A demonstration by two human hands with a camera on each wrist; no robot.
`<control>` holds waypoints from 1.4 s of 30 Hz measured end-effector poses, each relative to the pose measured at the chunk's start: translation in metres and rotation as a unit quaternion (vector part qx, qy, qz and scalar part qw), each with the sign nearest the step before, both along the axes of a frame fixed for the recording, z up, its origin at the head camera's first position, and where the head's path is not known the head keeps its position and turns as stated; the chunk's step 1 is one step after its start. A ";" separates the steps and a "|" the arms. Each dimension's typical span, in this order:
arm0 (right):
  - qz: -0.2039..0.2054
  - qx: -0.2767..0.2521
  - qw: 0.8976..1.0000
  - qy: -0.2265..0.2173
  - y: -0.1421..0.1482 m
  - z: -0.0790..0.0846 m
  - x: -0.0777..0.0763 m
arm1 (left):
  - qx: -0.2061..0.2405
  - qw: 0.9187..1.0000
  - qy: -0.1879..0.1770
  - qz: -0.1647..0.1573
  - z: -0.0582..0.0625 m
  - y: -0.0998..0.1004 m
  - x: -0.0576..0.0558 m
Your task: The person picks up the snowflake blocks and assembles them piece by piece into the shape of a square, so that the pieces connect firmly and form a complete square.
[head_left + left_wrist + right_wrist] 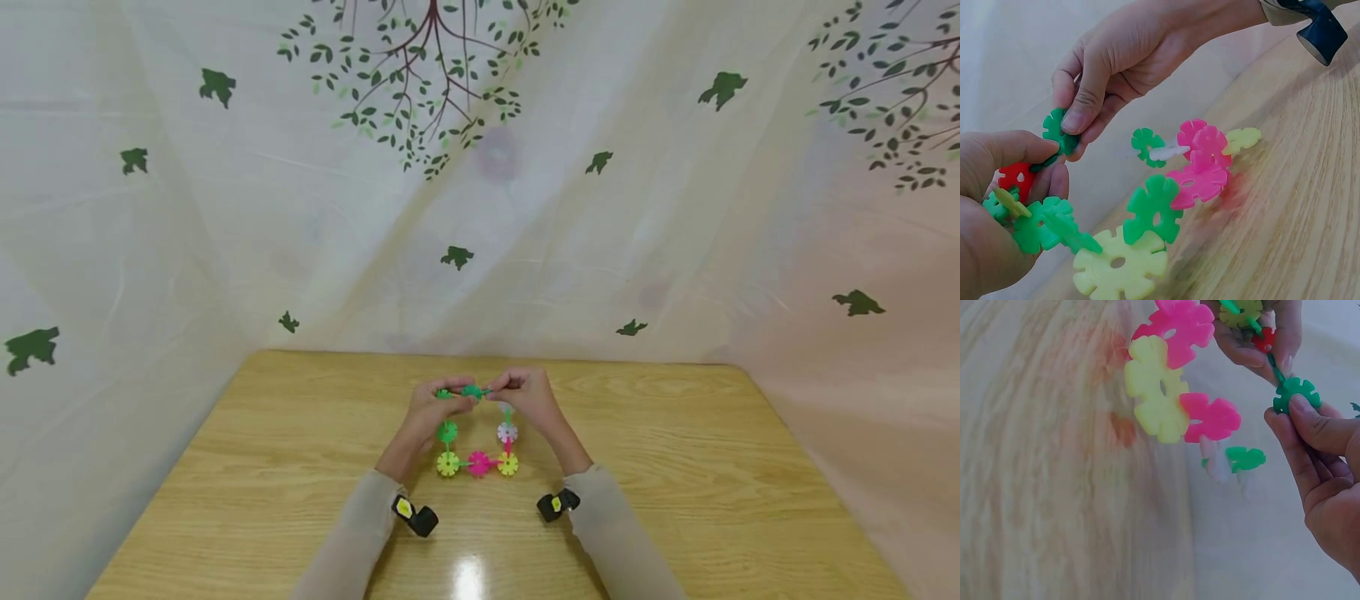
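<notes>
A chain of notched flower-shaped plastic discs hangs between the hands in a U. It includes a yellow disc (1119,265), a pink disc (1210,417), a pale disc (507,432) and several green ones. My right hand (528,393) pinches a dark green disc (1296,395) between thumb and fingers. Beside it my left hand (431,410) pinches an adjoining dark green disc (1042,164), seen edge-on and partly covered by the thumb. A red disc (1016,178) shows by the left fingers. In the head view, the chain's right end reaches up near the right hand.
The wooden table (675,467) lies below the hands. Behind it hangs a pale cloth (360,250) printed with branches and green birds. A black wrist camera (415,517) sits on the left sleeve, another camera (558,505) on the right.
</notes>
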State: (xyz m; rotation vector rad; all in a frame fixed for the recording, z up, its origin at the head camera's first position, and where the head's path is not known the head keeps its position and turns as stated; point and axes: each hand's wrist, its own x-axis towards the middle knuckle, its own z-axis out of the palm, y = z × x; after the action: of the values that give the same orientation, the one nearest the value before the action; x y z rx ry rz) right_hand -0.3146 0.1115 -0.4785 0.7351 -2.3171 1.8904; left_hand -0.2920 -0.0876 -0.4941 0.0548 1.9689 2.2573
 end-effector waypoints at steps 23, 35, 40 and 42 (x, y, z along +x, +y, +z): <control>0.026 0.043 0.998 -0.034 0.014 0.002 -0.004 | -0.009 1.000 0.000 -0.021 0.000 -0.002 -0.003; -0.081 0.080 0.992 -0.061 0.030 0.007 -0.009 | 0.010 1.000 -0.003 0.002 -0.001 -0.006 -0.009; -0.060 0.066 0.983 -0.161 0.033 0.002 -0.009 | 0.001 1.000 0.001 -0.004 -0.001 -0.010 -0.009; -0.039 0.046 0.978 -0.197 0.031 -0.002 -0.010 | -0.004 1.000 0.001 -0.006 -0.001 -0.010 -0.009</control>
State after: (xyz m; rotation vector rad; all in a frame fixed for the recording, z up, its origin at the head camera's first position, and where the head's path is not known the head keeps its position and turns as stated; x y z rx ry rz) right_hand -0.3250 0.1430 -0.4800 0.2843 -2.6279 2.0618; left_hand -0.3006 -0.0980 -0.4952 0.0665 1.9723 2.2433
